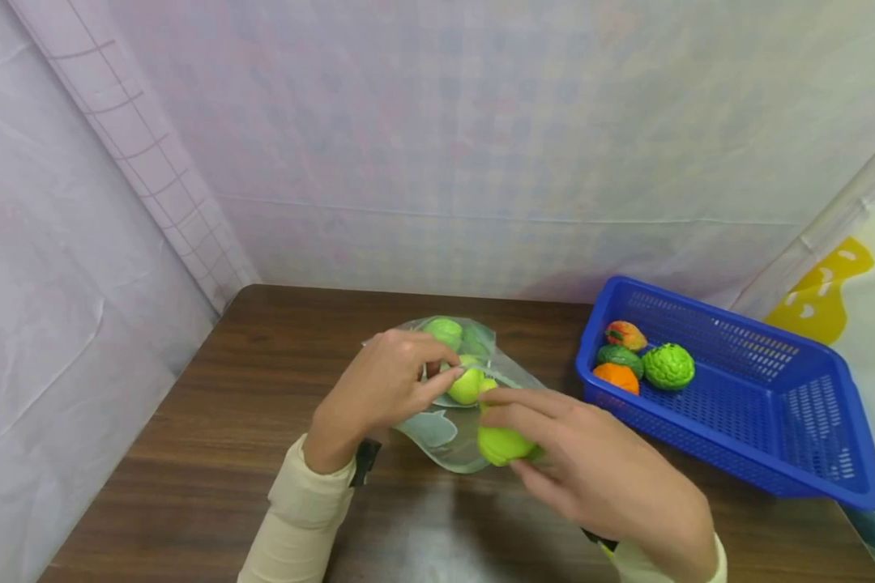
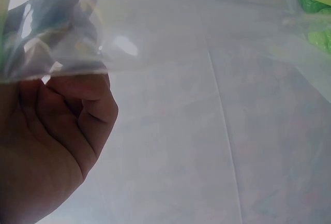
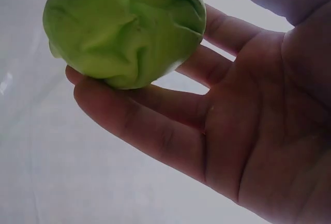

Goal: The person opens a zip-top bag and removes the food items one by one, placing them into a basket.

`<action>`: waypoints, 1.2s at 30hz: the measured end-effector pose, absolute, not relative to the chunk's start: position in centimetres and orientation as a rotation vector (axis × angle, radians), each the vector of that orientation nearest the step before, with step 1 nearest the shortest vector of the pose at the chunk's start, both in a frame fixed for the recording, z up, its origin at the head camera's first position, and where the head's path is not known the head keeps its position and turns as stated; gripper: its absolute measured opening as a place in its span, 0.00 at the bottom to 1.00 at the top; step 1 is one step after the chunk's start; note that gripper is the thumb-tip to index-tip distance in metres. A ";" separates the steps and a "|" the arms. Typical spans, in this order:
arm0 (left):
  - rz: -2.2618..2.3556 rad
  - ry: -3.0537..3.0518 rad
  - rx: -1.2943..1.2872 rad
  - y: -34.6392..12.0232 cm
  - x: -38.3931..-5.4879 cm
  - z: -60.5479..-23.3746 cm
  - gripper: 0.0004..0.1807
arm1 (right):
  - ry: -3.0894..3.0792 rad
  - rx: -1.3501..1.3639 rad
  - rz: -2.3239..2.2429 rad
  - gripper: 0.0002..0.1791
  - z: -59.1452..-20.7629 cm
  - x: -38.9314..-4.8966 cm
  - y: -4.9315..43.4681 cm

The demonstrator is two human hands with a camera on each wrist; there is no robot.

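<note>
In the head view my left hand (image 1: 382,380) pinches the edge of a clear plastic bag (image 1: 516,374) on the table. Its curled fingers show at the clear film in the left wrist view. Inside the bag lie a yellow-green round fruit (image 1: 465,387) and a leafy-looking green ball (image 1: 443,331), with more green behind. My right hand (image 1: 591,453) holds a light green chayote (image 1: 501,445) at the near right side of the bag, its narrow end toward the bag. The folded end of the chayote (image 3: 124,32) faces the right wrist camera, with the fingers spread around it.
To the right, a blue basket (image 1: 744,425) stands on the brown wooden table (image 1: 211,421). In its left end sit an orange fruit (image 1: 617,377), a dark green one (image 1: 620,358), a red-orange one (image 1: 625,334) and a bumpy green one (image 1: 668,367). A pale curtain (image 1: 437,162) hangs behind.
</note>
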State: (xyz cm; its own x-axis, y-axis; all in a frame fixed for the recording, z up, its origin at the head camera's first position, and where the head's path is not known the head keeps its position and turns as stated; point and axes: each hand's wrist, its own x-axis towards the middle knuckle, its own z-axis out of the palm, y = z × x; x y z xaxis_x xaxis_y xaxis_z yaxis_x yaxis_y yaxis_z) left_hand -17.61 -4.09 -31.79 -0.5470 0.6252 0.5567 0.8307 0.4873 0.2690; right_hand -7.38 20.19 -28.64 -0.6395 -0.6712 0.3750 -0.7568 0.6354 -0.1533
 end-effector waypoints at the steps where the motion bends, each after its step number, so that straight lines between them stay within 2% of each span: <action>1: -0.730 -2.353 -1.212 -4.1 -17.6 -31.8 0.05 | -2.576 1.141 0.432 0.27 -28.5 -7.2 20.6; 11: -0.715 -2.353 -1.205 -4.0 -17.6 -32.0 0.05 | -2.567 0.974 0.550 0.31 -27.3 -6.6 24.4; 21: -0.734 -2.373 -1.201 -3.9 -17.4 -32.1 0.05 | -2.421 0.842 0.598 0.31 -27.5 -8.4 27.1; 29: -0.729 -2.382 -1.202 -4.0 -17.4 -32.0 0.05 | -2.475 0.509 0.517 0.32 -27.6 -9.1 29.5; 36: -0.730 -2.377 -1.203 -3.8 -17.3 -31.9 0.05 | -2.590 0.517 0.387 0.31 -27.9 -10.2 31.8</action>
